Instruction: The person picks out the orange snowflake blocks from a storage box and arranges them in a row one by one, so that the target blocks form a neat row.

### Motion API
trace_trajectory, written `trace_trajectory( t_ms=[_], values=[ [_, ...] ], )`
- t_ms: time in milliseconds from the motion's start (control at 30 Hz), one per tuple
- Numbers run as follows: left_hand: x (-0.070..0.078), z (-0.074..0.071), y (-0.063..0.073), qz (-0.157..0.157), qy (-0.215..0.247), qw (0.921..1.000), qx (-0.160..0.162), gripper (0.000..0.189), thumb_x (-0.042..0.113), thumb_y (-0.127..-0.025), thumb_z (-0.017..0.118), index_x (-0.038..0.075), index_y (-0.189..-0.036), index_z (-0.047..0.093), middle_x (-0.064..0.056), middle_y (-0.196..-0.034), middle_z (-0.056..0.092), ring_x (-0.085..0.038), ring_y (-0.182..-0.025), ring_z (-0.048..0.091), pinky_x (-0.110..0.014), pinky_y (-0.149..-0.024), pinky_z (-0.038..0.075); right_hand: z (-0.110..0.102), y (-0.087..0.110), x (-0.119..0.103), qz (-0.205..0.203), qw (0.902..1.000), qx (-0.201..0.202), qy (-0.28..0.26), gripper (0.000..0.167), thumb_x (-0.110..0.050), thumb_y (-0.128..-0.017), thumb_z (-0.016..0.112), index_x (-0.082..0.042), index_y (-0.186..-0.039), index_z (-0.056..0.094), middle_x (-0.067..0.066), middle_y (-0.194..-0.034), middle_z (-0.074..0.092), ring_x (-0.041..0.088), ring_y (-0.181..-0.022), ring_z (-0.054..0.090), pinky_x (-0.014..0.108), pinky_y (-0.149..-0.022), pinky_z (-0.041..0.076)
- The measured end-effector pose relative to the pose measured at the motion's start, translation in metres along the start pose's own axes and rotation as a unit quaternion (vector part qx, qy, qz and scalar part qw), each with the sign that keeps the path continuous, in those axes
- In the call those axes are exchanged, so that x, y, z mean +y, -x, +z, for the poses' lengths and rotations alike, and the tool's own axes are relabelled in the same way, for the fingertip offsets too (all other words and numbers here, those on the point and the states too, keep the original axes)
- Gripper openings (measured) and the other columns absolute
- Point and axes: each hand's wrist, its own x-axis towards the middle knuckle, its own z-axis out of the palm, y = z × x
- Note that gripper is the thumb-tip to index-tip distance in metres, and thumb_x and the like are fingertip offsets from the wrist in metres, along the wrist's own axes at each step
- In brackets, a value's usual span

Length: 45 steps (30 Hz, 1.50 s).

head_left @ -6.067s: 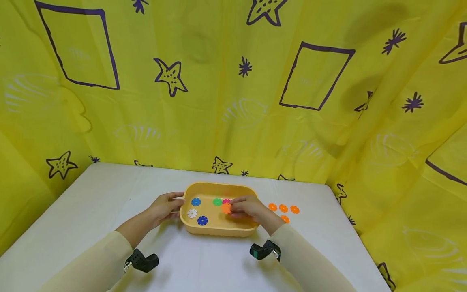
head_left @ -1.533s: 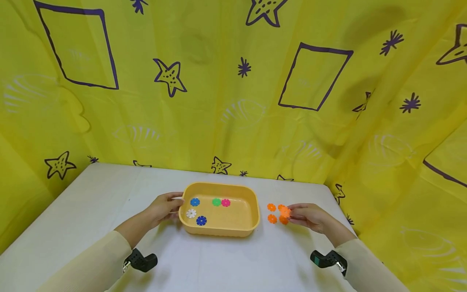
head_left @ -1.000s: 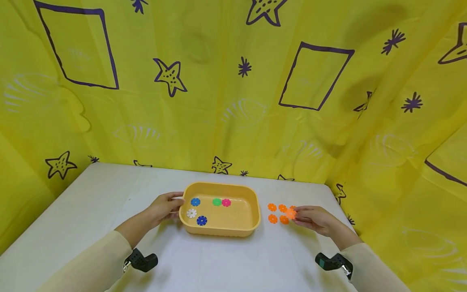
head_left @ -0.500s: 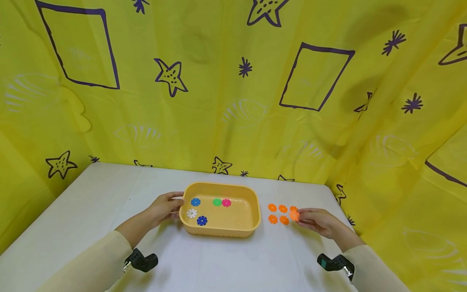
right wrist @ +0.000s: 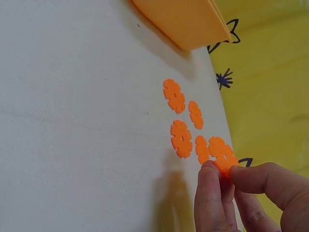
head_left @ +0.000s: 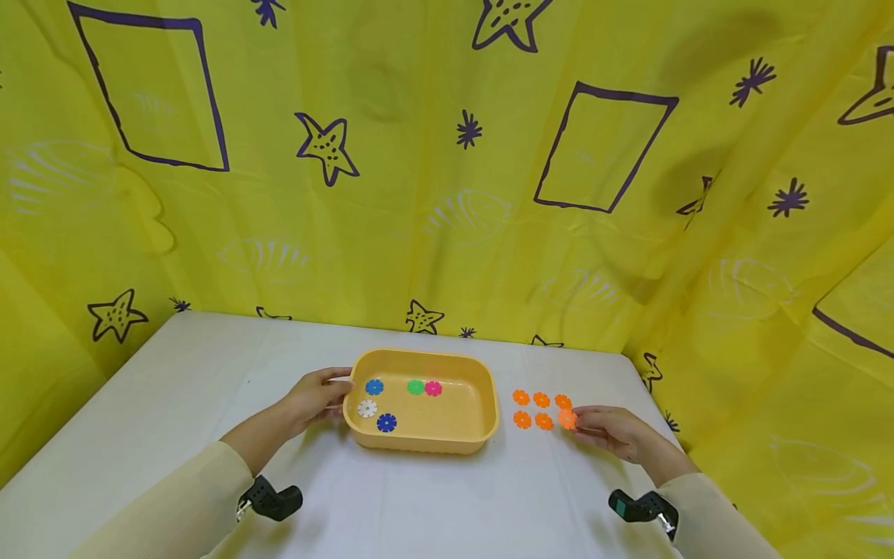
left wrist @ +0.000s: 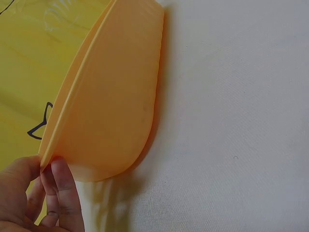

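Grip: right hand (head_left: 615,432) pinched orange disc (head_left: 567,419); left hand (head_left: 314,394) clamped tray (head_left: 419,442) rim.
Slot: 3 o'clock of the bottom row (head_left: 533,420).
Advice: lower flat, release late.

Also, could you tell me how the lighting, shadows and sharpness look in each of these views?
Head view: even, soft light, faint shadows under the tray; edges bow a little from the wide lens. Left wrist view: the left hand at the tray's rim is close and slightly soft, with a dim shadow beside the tray. Right wrist view: the right hand pinching an orange disc looks slightly blurred; no glare.
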Motion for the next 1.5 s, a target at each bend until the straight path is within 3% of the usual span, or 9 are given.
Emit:
trace_trajectory(
  t_ms=[400,1200,1500],
  values=[
    [-0.001,0.002,0.000,-0.009,-0.002,1.0000,0.002,0.052,0.019,-0.099,0.057,0.005,-0.147,0.041,-0.019,-0.121,0.061,-0.016,-0.083,0.062,-0.026,-0.070,0.054,0.000,-0.004,0.009,0.009,0.9996,0.026,-0.002,0.041,0.002,-0.095,0.058,0.015,-0.132,0.048,0.007,-0.093,0.069,0.018,-0.085,0.070,0.031,-0.082,0.058],
    [-0.001,0.002,-0.001,-0.012,-0.001,0.9999,0.007,0.050,0.019,-0.099,0.057,0.006,-0.146,0.043,-0.018,-0.120,0.061,-0.017,-0.082,0.062,-0.026,-0.070,0.054,-0.003,-0.007,0.017,0.014,0.9991,0.032,-0.023,0.040,0.003,-0.095,0.058,0.017,-0.131,0.049,0.007,-0.091,0.070,0.017,-0.083,0.071,0.028,-0.081,0.058],
    [0.000,0.000,-0.002,-0.013,0.002,0.9999,-0.004,0.053,0.020,-0.100,0.056,0.006,-0.148,0.040,-0.017,-0.120,0.061,-0.016,-0.082,0.062,-0.025,-0.070,0.053,0.000,-0.011,0.016,0.002,0.9981,0.059,-0.014,0.047,0.004,-0.095,0.057,0.022,-0.134,0.041,0.006,-0.088,0.071,0.016,-0.080,0.071,0.027,-0.078,0.058]
  ],
)
